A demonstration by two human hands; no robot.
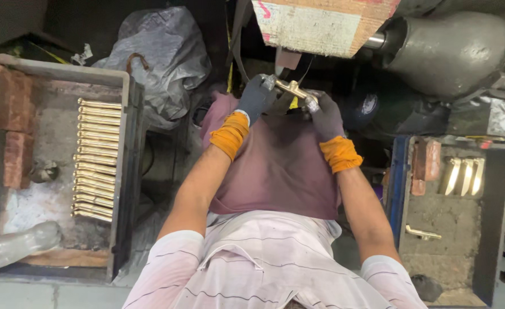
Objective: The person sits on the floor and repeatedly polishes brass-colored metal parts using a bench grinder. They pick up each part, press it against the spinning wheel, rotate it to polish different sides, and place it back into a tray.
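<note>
Both my hands wear dark grey gloves with orange cuffs. My left hand (256, 97) and my right hand (325, 116) grip the two ends of a shiny brass fitting (291, 89), held crosswise over my lap, which a maroon cloth (275, 166) covers. The fitting sits just below a small pinkish block under a worn wooden block (315, 26) on the machine ahead. Whether the fitting touches it cannot be told.
A metal tray (121, 171) at my left holds a neat row of several brass pieces (95, 160) and some bricks. A tray (492, 217) at my right holds three brass pieces (464, 176), one loose piece (423, 232) and a brick. A grey motor housing (452, 51) stands at upper right, a crumpled plastic bag (161, 57) at upper left.
</note>
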